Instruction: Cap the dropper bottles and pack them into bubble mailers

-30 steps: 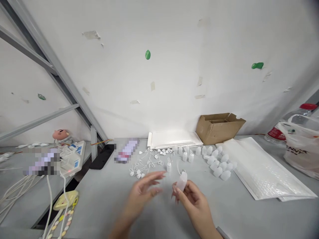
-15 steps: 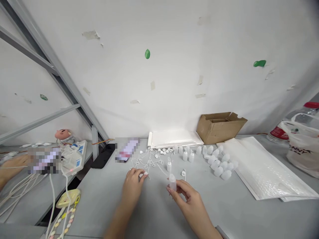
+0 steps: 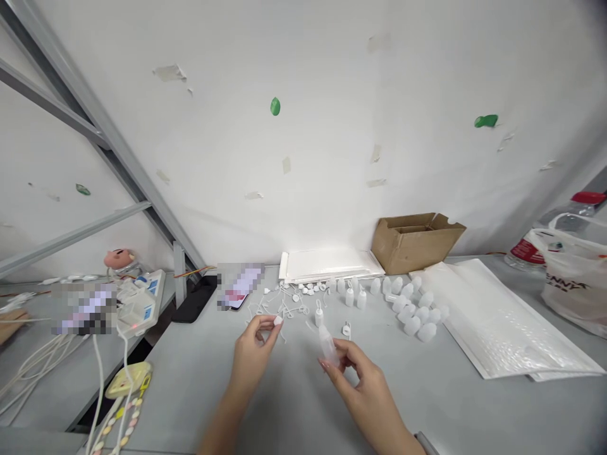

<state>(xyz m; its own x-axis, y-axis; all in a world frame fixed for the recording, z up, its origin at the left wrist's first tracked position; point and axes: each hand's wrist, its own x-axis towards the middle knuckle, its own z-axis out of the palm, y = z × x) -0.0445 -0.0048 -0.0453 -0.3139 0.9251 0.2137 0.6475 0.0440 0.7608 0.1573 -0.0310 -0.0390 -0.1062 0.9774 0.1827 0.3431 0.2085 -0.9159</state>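
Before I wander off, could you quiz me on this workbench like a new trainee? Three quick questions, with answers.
1. True or false: the left hand pinches a small white piece.

2. The right hand holds: (a) a black phone; (b) a translucent bottle; (c) a padded envelope.

3. Fill in the missing word: the lid of the large bottle partly hidden by the plastic bag is coloured ____.

Key: 1 true; 2 b; 3 red.
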